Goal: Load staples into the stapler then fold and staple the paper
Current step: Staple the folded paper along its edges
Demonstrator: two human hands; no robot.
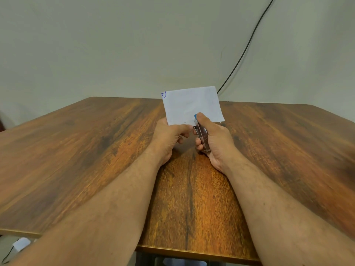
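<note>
A folded white paper (190,105) with a blue pen mark at its top left corner is held upright above the table. My left hand (169,137) pinches its lower left edge. My right hand (213,139) grips a small metal stapler (201,135) with a blue tip, thumb on top. The stapler's front end sits over the paper's lower edge, just right of my left fingers. Whether the jaws are pressed together is hidden by my thumb.
A brown wooden table (96,150) lies under both hands. A black cable (247,45) runs down the pale wall behind the paper. A small white scrap (21,243) lies on the floor at the lower left, below the table's front edge.
</note>
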